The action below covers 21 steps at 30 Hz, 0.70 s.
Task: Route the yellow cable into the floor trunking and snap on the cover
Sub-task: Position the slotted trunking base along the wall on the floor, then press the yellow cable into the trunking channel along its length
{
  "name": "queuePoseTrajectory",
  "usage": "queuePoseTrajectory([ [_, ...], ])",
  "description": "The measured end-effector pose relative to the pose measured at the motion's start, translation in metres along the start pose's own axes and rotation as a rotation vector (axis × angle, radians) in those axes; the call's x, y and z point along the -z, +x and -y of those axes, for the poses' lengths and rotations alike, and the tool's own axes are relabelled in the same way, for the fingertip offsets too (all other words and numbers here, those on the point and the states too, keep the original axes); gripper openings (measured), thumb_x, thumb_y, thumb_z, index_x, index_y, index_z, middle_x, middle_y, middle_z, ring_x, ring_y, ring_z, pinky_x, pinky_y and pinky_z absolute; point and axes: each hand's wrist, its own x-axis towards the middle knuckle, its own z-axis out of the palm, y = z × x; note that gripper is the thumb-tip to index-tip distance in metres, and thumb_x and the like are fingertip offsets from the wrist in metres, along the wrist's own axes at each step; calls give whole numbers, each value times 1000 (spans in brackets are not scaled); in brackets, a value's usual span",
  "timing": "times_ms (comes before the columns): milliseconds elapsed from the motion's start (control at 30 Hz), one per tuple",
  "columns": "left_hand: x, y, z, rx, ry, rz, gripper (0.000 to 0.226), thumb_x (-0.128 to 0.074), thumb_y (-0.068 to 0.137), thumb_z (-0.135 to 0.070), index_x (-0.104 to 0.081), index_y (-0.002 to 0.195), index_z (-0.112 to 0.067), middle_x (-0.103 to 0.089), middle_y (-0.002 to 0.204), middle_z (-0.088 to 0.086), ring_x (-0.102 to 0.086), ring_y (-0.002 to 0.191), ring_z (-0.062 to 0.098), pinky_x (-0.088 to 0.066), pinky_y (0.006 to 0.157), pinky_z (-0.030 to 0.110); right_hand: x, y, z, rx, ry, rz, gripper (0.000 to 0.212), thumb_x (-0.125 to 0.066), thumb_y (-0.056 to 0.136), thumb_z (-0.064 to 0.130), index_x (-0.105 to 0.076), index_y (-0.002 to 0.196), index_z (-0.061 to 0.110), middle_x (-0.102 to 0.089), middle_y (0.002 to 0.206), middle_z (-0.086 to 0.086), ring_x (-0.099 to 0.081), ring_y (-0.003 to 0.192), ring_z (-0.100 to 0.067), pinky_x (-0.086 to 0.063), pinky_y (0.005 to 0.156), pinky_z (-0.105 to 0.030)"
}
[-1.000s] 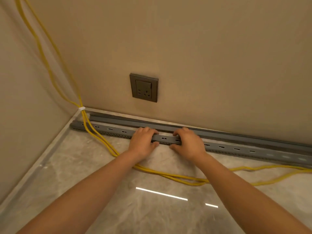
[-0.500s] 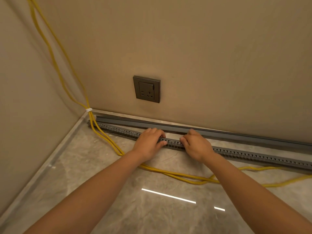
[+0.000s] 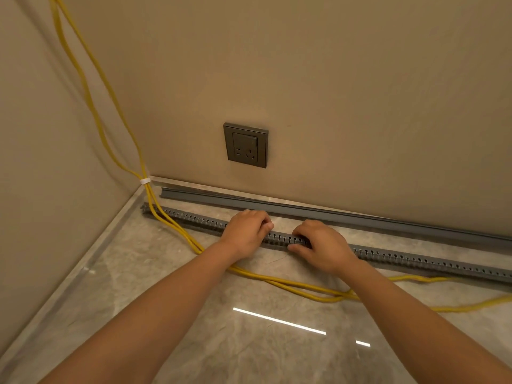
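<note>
**Trunking rolled over, cable not yet inside**

At the bottom of the frame, a glossy marbled floor point(image 3: 194, 342) reflects a strip light, and two bare forearms reach up across it. Past them the yellow cable point(image 3: 291, 285), a doubled, round, flexible cord, loops loose on the floor outside the channel.

At centre, the left hand point(image 3: 245, 234) and right hand point(image 3: 321, 245) sit side by side, each grip curled round the trunking point(image 3: 415, 259), a long grey plastic strip. A second ago its flat base with oval slots faced up. Now a comb of slotted teeth faces the camera, so it has been rolled. It is probably being readied for the cable, and routing has not begun.

Farther back, the smooth grey cover point(image 3: 332, 214) lies along the foot of the matte beige wall, apart from the trunking. Above it is a dark socket point(image 3: 245, 145). In the left corner, a white tie point(image 3: 144, 180) binds the cable.
</note>
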Motion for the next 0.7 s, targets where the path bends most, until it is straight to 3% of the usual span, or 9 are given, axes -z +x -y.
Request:
queuePoseTrajectory([
  [167, 3, 0, -1, -26, -1, -41, 25, -44, 100, -38, -63, 106, -23, -63, 104, -4, -51, 100, 16, -41, 87, 32, 6, 6, -1, -45, -50, 39, 36, -42, 98, 48, -71, 110, 29, -56, 98, 4, -54, 98, -17, -37, 70, -29],
  [300, -1, -6, 4, -37, -33, 28, 20, -48, 98, -36, -63, 106, -26, -63, 106, -5, -51, 103, 16, -44, 90, 32, 7, 7, 0, -118, 22, 16, 27, -50, 95, 44, -71, 106, 31, -66, 99, 7, -58, 97, -17, -43, 70, -29],
  [400, 0, -11, 3, -57, -64, 34, 20, -50, 98, -34, -63, 111, -28, -62, 111, -5, -50, 109, 16, -44, 94, 33, 8, 7, 3, -137, -15, 23, 24, -51, 92, 39, -72, 95, 29, -69, 92, 5, -59, 93, -18, -38, 66, -28],
  [567, 13, -21, 1, -50, -55, -74, 31, -55, 96, -30, -55, 126, -27, -56, 121, -4, -46, 117, 14, -43, 97, 32, 12, 4, 20, -76, -31, -186, 27, -56, 84, 35, -73, 102, 25, -68, 100, 6, -57, 101, -17, -44, 76, -30],
  [633, 20, -28, 7, -32, -36, -129, 31, -56, 95, -28, -54, 126, -27, -55, 123, -5, -46, 118, 14, -44, 96, 32, 14, 4, 39, -21, 45, -260, 22, -59, 83, 33, -72, 99, 25, -67, 95, 8, -58, 95, -14, -43, 71, -29],
  [700, 26, -38, 16, -15, -28, -160, 29, -57, 95, -27, -55, 124, -27, -56, 121, -6, -48, 116, 13, -46, 94, 32, 14, 5, 63, 39, 112, -188, 16, -59, 83, 32, -71, 93, 26, -66, 89, 8, -60, 87, -13, -43, 64, -28],
])
